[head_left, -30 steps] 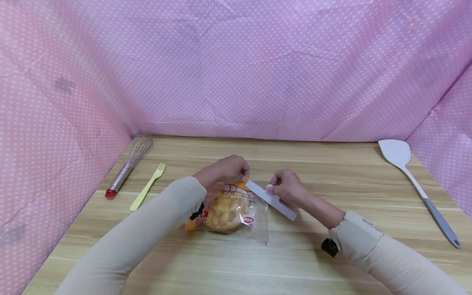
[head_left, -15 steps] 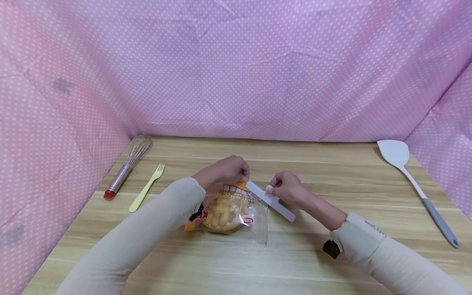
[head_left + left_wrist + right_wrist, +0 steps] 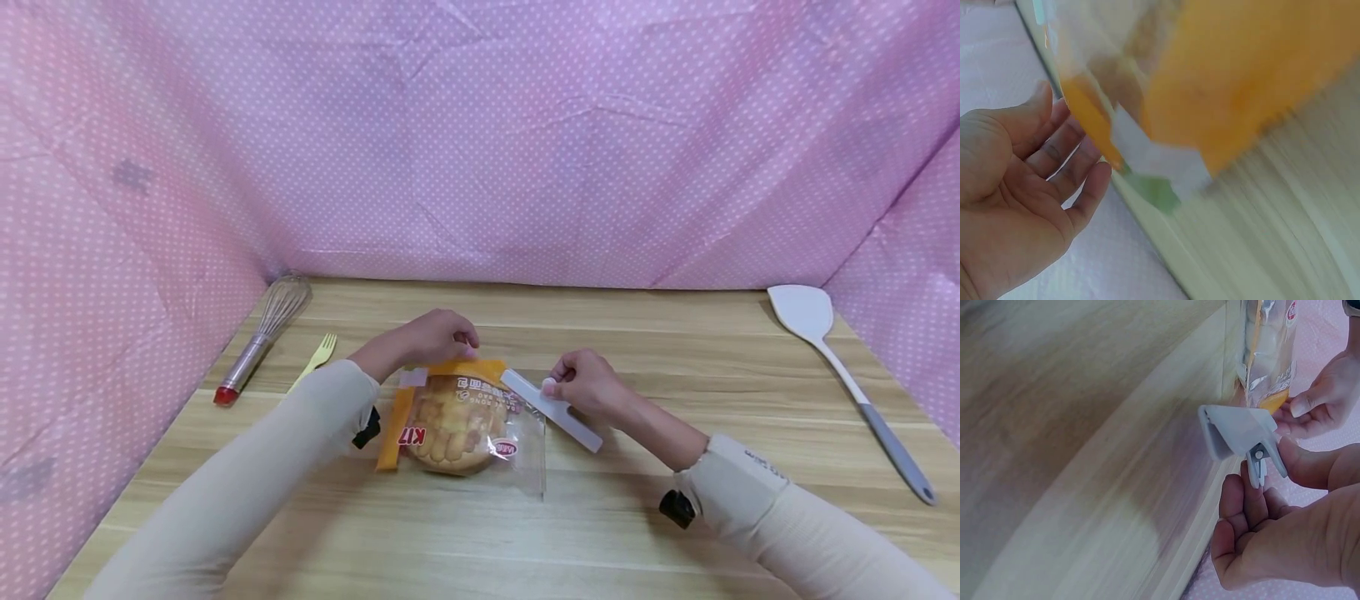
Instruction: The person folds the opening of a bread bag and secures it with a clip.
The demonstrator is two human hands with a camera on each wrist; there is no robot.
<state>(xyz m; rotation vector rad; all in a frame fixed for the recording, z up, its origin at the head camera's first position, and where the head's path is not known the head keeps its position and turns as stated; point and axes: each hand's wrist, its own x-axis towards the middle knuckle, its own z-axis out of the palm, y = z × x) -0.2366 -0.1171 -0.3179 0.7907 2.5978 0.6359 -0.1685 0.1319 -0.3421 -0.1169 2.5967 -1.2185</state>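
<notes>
one bag (image 3: 487, 369), one loaf (image 3: 452, 425), one clip (image 3: 553, 410), one whisk (image 3: 260, 340), one fork (image 3: 318, 357), one spatula (image 3: 843, 372)

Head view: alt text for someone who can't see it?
Right hand pinches a white clip at the corner of a bread bag; left hand at its orange edge. Whisk and fork lie left, spatula right, on wooden table.
</notes>
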